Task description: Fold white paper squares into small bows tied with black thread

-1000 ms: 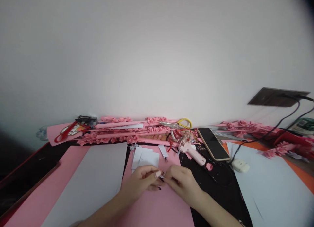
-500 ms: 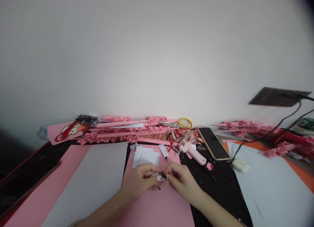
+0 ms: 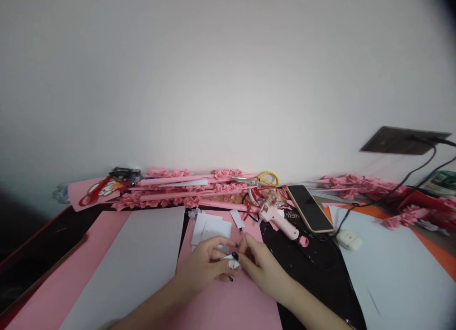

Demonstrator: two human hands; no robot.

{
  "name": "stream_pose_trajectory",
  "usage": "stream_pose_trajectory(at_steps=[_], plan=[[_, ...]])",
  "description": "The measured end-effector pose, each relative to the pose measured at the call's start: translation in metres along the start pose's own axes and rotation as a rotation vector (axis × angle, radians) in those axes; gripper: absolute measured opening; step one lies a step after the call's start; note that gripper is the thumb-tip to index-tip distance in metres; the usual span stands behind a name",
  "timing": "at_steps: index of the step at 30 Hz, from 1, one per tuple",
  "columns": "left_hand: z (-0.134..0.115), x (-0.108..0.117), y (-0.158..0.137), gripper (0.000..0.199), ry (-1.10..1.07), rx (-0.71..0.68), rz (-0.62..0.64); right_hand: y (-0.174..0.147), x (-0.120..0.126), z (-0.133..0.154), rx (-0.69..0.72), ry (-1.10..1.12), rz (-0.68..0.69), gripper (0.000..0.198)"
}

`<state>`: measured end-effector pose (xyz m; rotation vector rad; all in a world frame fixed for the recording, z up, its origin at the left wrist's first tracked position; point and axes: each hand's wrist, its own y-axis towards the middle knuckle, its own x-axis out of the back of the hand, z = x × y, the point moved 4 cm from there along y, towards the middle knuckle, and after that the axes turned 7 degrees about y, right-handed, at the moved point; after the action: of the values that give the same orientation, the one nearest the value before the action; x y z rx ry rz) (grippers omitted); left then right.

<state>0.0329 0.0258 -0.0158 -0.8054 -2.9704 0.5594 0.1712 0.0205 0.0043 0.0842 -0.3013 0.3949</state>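
While one pink sheet (image 3: pixel 231 306) lay beneath | left hand (image 3: pixel 204 262) pinched one small white paper (image 3: pixel 233 263) | right hand (image 3: pixel 264 268) was at its edge, whether holding I could not tell | one glue gun (image 3: pixel 285 226) lay beyond

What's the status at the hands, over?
Left hand holding small white paper piece. Right hand at the piece, grip unclear. White paper squares just beyond, partly hidden by left hand.

Pale letters (image 3: pixel 294 216), "NE" (the rest is unclear), stand on the black tabletop (image 3: pixel 320 287).
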Motion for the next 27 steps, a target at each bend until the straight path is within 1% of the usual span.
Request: stream_pose_trajectory(at_steps=[3, 10, 16, 19, 22, 27], plan=[[0.0005, 0.0005, 0.0007, 0.037, -0.004, 0.006, 0.007, 0.0002, -0.0022, -0.0013, -0.017, 0.059, -0.011, 0.013], [0.0001, -0.0013, -0.0005, 0.04, -0.038, -0.002, 0.041, 0.0017, -0.0024, 0.0005, -0.007, 0.144, -0.104, 0.016], [0.0002, -0.002, -0.0009, 0.041, 0.002, 0.017, -0.001, 0.0015, -0.0036, -0.0029, -0.018, 0.153, -0.111, 0.017], [0.0017, -0.0009, -0.0006, 0.041, 0.002, 0.017, -0.013, 0.0024, -0.0034, -0.0062, -0.051, 0.183, -0.104, 0.016], [0.0018, 0.0002, -0.0007, 0.042, -0.007, 0.013, 0.004, 0.0035, -0.0024, -0.0081, -0.096, 0.21, -0.073, 0.014], [0.0009, 0.0007, -0.0007, 0.044, -0.01, 0.016, 0.013, 0.0035, -0.0021, -0.005, -0.155, 0.32, 0.017, 0.025]])
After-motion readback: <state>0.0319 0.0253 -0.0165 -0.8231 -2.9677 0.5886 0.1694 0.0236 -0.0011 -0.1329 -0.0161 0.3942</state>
